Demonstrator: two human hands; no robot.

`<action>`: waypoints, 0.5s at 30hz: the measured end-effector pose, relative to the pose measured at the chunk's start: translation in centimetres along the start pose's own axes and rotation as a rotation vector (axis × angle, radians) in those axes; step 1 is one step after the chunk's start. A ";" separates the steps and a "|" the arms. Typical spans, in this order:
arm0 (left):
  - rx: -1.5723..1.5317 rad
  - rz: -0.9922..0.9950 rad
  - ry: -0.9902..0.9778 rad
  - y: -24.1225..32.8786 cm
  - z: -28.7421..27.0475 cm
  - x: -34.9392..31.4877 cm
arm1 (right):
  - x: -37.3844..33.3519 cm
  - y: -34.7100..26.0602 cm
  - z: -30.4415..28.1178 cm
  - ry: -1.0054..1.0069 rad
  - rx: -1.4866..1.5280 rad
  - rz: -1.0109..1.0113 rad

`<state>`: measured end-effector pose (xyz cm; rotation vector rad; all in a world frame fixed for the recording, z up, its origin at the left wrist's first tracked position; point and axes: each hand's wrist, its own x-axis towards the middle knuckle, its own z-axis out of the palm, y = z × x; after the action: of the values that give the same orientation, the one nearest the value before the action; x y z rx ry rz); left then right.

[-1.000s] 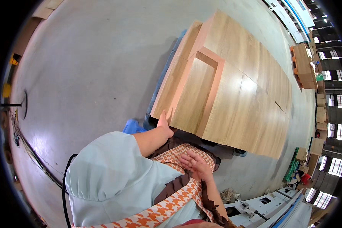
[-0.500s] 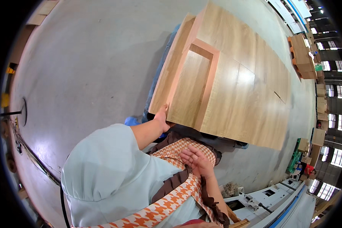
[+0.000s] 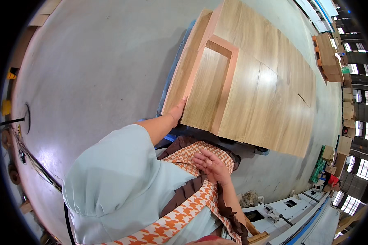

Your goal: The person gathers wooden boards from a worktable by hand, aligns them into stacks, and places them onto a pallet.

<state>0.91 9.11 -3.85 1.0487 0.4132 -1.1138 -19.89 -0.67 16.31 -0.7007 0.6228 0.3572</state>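
A stack of wood-grain panels (image 3: 270, 102) lies in front of me, with pinkish-tan edges. At its left, a lower, narrow strip of panels (image 3: 184, 75) runs beside a taller part that has a recessed panel (image 3: 208, 85) in it. My left hand (image 3: 177, 113) rests at the near end of the strip, a digit stretched along the taller part's edge; its other fingers are partly hidden. Before my orange-and-white checked apron (image 3: 196, 157), my right hand (image 3: 212, 165) is raised with loosely bent fingers and holds nothing. It touches no panel.
A blue pallet or base (image 3: 173, 77) shows under the stack's left side. White machinery with a blue rail (image 3: 290, 220) stands at lower right. Stacked cardboard (image 3: 328, 57) lies at far right, a green rack (image 3: 317, 167) below it. Cables (image 3: 39, 165) run along the floor at left.
My left hand has moved farther forward along the strip's near end, and its digit now reaches up the taller edge. My right hand stays raised by the apron. The view has shifted slightly.
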 end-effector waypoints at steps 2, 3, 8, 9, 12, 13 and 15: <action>0.050 -0.045 0.069 -0.1 -0.4 0.9 | 0.4 0.0 -0.1 -0.014 0.006 -0.012; 0.093 -0.090 0.139 0.0 -0.5 1.3 | 0.5 0.2 -0.3 -0.016 0.012 -0.009; -0.052 -0.056 0.053 -0.4 -0.8 2.5 | 0.2 0.3 -0.3 -0.061 0.005 -0.018; -0.102 -0.072 0.007 0.0 -0.4 2.3 | 0.2 0.4 -0.5 -0.064 0.006 -0.021; -0.034 0.010 -0.093 1.7 0.6 -0.7 | -0.3 0.3 -0.5 -0.053 0.004 -0.043; -0.031 0.014 -0.094 1.5 0.1 -0.5 | -0.5 0.3 -0.1 -0.050 -0.003 -0.050; 0.421 0.238 -0.045 0.7 -0.7 0.6 | -0.9 0.3 0.1 -0.058 0.013 -0.066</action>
<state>1.98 9.45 -4.30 1.3975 0.0107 -1.0285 -20.66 -0.51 16.77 -0.6943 0.5455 0.3114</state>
